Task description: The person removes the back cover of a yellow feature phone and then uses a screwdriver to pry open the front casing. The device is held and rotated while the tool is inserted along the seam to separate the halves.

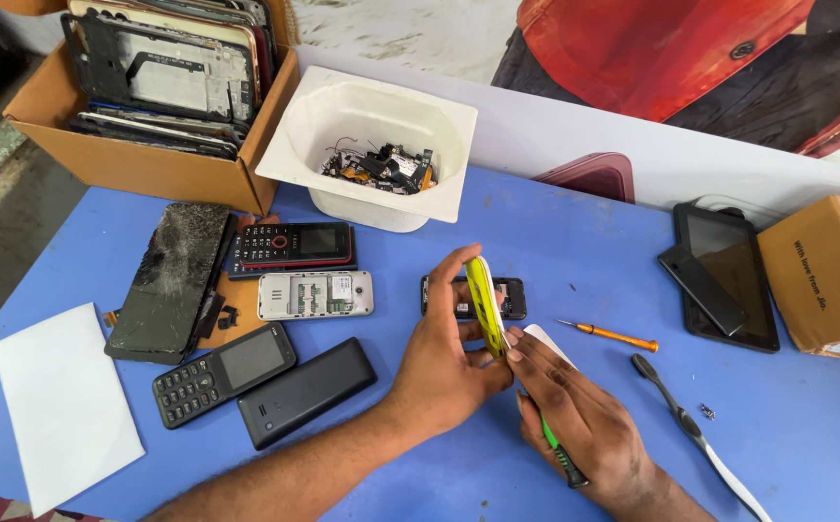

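Two containers are set at the far edge of the blue table [574, 242]. A cardboard box [139, 159] is seen at the far left corner, and it is filled with stacked phone frames and flat screen panels [163, 72] stood on edge. A white plastic tub [371, 145] is placed just right of the box, and small circuit boards and loose parts [381, 169] are heaped in its bottom.

Several phones are laid out in front of the box: a cracked touchscreen phone [170, 280], a red-trimmed keypad phone [289, 246], an opened silver phone [315, 295], a black keypad phone [221, 372] and a black back cover [306, 391]. A white sheet [62, 401] is laid further left of these. A dark tablet [729, 275] is laid at the right side of the table, with a second cardboard box [821, 275] touching it.

A yellow phone shell [485, 304] is held upright on its edge above the middle of the table, in front of the tub. It is clasped by the left hand [444, 362], thumb and fingers curled round it. The right hand [579, 420] is closed round a green-handled screwdriver [560, 454], and its fingertips are pressed against the shell's lower edge. An orange screwdriver [613, 335] and a black-and-white brush [695, 435] are laid just right of the hands.
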